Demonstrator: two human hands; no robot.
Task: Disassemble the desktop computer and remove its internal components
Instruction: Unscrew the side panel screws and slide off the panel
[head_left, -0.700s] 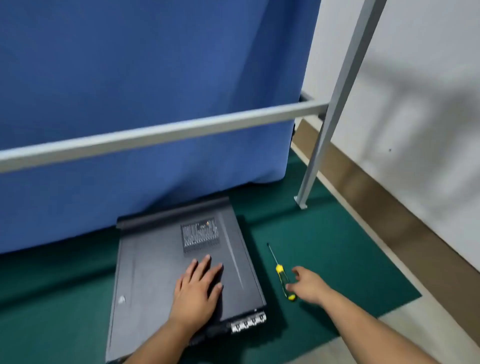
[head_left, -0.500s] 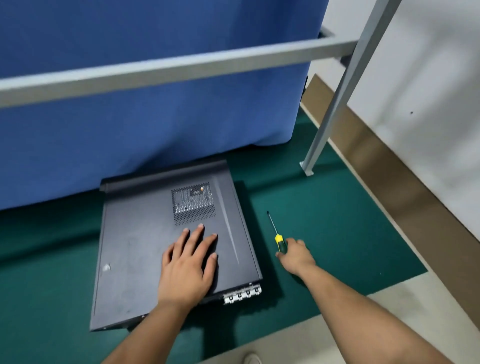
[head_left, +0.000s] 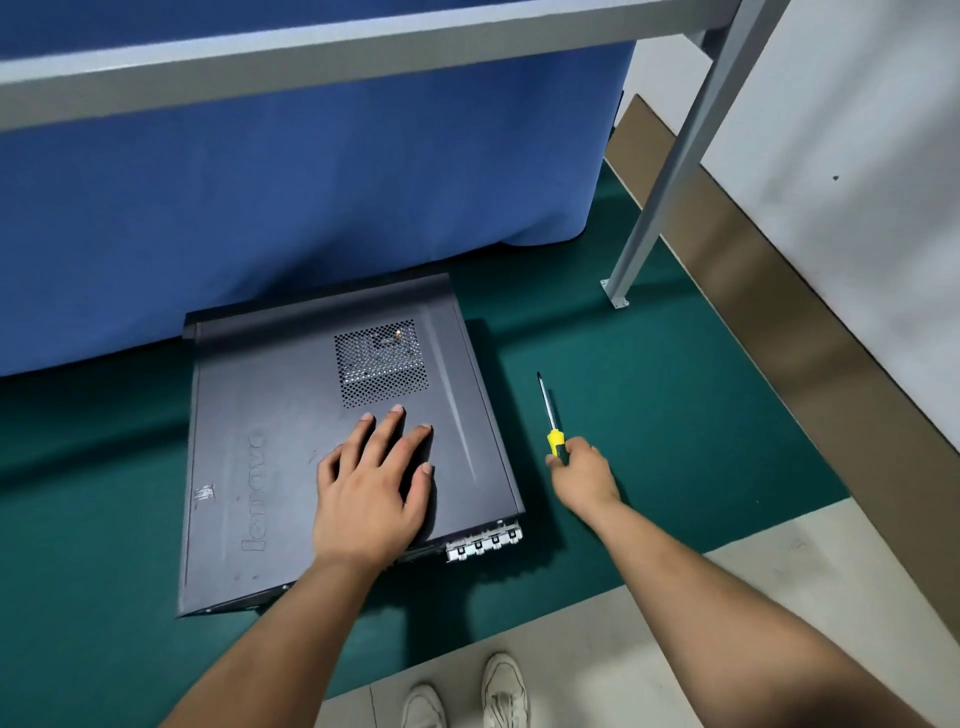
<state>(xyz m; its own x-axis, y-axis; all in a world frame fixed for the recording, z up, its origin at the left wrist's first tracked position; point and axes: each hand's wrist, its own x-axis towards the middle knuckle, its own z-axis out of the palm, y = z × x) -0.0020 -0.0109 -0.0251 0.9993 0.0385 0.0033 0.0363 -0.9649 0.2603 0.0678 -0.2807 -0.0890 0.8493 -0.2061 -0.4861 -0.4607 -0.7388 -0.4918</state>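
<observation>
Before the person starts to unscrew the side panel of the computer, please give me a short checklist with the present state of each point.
1. Computer case lies flat on the green mat: ok.
2. Left hand rests flat on the side panel: ok.
3. Right hand grips the screwdriver handle: ok.
4. Screwdriver tip is at a screw: not ok, it points away beside the case.
5. Panel screws located: cannot tell.

Desktop computer (head_left: 291, 441): dark grey tower lying flat on its side on the green mat, side panel in place and facing up, dusty, with embossed lettering and a perforated vent near the far edge. Metal slot brackets (apparently the rear end) show at its near right corner. Screwdriver (head_left: 549, 415): yellow-and-dark handle, thin dark shaft pointing away, just right of the case
</observation>
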